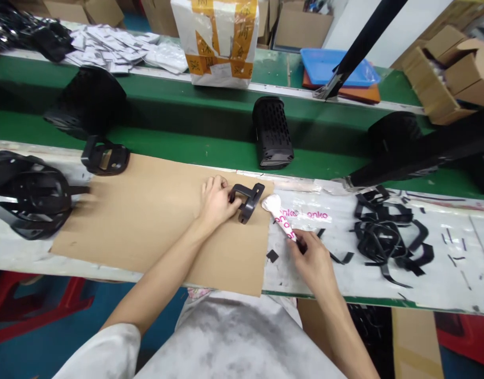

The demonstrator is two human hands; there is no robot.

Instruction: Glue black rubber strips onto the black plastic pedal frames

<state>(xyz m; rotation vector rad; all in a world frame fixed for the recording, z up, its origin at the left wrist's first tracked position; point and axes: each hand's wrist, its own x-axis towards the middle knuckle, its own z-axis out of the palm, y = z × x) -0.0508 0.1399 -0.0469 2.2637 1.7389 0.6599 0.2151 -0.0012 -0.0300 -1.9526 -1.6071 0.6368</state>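
Observation:
My left hand (218,202) grips a black plastic bracket (247,202) with a bent arm, over the right part of a brown cardboard sheet (158,210). To its right, my right hand (312,258) is closed around the dark end of a hand tool (283,221). White tape with pink lettering wraps that tool, and its rounded white end points towards the bracket, a small gap apart. Its exact kind is hidden by the wrapping. A small black square piece (272,256) lies just left of my right hand.
Black strips (392,237) lie heaped at the right; black plastic frames (32,195) are piled at the left. Another black bracket (105,157) sits at the sheet's upper left corner. A black perforated housing (272,131) stands beyond. A dark post (423,150) slants in from the right.

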